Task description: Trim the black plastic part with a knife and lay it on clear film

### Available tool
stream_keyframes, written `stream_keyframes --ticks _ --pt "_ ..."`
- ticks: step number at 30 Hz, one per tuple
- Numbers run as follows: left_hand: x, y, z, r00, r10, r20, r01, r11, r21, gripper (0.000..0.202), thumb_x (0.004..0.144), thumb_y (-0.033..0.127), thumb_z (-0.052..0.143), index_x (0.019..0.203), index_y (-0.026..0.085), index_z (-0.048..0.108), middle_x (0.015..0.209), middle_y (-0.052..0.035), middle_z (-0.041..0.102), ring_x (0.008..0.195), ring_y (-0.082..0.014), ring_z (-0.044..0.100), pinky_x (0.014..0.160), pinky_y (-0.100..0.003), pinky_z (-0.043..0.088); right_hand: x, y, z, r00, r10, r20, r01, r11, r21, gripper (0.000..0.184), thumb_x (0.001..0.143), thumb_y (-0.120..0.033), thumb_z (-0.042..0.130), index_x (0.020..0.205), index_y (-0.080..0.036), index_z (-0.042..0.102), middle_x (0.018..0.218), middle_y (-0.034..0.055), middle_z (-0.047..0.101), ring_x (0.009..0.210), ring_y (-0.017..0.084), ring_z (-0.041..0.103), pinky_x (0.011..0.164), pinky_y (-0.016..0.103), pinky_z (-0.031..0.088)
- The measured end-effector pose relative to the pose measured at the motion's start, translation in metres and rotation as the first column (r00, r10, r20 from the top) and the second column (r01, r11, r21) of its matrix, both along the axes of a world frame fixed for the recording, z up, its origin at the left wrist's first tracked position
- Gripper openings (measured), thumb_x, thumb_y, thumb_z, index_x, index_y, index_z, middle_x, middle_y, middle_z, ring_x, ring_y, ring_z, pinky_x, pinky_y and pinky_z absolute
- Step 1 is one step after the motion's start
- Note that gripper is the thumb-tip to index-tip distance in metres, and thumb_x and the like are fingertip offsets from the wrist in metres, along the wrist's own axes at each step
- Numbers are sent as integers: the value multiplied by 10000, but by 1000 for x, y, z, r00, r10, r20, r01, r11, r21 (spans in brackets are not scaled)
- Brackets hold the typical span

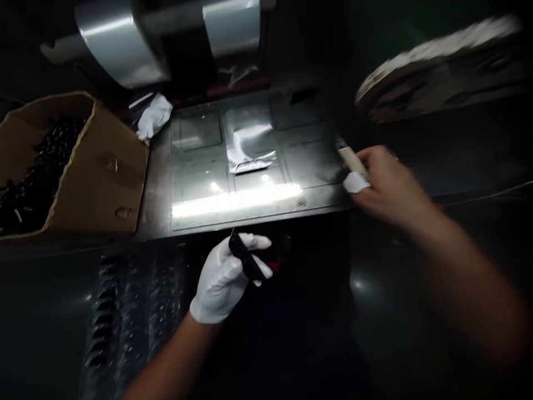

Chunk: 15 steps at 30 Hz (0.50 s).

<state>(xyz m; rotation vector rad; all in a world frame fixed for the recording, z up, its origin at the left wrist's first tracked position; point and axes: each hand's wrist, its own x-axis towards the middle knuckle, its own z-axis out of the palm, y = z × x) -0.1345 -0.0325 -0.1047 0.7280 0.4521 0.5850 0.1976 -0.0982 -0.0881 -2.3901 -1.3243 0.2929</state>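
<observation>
Dark metal surface across mid-frame, hands at and below its front edge. Upper right: large pale-edged object, too blurred to name. Behind the surface: silver roll and second silver roll, film or foil, cannot tell which. Left end of surface: open cardboard box, heaped with small black parts. Centre: clear rectangular panel, probably glass, reflecting strong light. Lying on it: crumpled foil pouch. Just behind the panel's left corner, beside the box: crumpled white cloth. Below the front edge: ridged metal section, dim.

Hands well apart. Left hand, white-gloved, below the front edge, clamped on black piece. Right hand, bare, motion-blurred, at the surface's right front corner, pinching cream stick with a metal-looking tip. White fingertip cover at the fingers, though possibly a scrap; blur hides which.

Handling, judged by look: black piece likely light, stiff plastic; best held by its long edges, as the glove may slip on a smooth face. Cream stick likely light and rigid; best gripped mid-body, clear of the tip. Foil pouch soft, easily creased; safest picked up by its folded end.
</observation>
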Motion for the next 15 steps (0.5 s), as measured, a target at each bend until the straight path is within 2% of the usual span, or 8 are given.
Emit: stream_keyframes --ticks 1,3,5,6,10,12,15 --pt "-1 1 -2 1000 8 -2 -8 1000 7 293 961 399 756 1221 265 776 1275 -98 776 776 -162 783 595 -199 585 -8 -8 1 991 61 -115 -57 998 38 478 947 -340 604 1410 -231 561 1169 134 721 952 305 680 735 411 471" --pt "-3 2 -5 1000 16 -6 -16 1000 19 277 981 412 730 1223 285 779 1333 -89 761 755 -145 779 567 -185 569 -29 -23 4 920 236 -312 -205 970 129 579 990 -400 570 1557 -352 465 1063 55 760 922 269 694 743 412 475" --pt "-4 1 -7 1000 12 -11 -12 999 37 290 976 448 728 1220 300 781 1385 -83 738 743 -141 777 536 -182 548 -54 -33 9 830 388 -401 -336 921 195 589 1034 -456 541 1611 -432 428 1009 9 766 897 237 704 755 399 489" --pt "-4 0 -7 1000 11 -20 -10 999 42 305 966 472 736 1214 300 782 1409 -84 724 726 -140 772 514 -184 532 -67 -36 11 787 445 -427 -390 895 216 545 1056 -472 526 1597 -449 464 1020 -3 771 892 223 712 765 385 504" --pt "-3 -8 -9 995 12 -94 -11 1000 13 400 908 556 769 1197 281 777 1409 -92 722 567 -107 693 419 -207 423 -106 -29 15 616 619 -487 -512 784 351 377 1081 -427 559 1444 -418 660 1247 -34 772 1052 209 742 902 316 555" --pt "-4 -11 -9 993 -2 -121 3 1000 10 461 902 589 756 1220 255 770 1256 -100 787 494 -97 634 417 -224 405 -114 -24 15 601 649 -467 -521 761 386 316 1045 -377 632 1348 -351 717 1233 -12 773 1023 206 742 884 297 563" --pt "-5 -12 -7 994 -48 -103 50 999 11 500 904 606 742 1239 236 770 986 -77 825 439 -102 589 404 -228 382 -119 -21 17 578 652 -491 -555 755 349 263 1035 -318 616 1285 -277 686 1159 23 771 930 210 732 795 309 572"
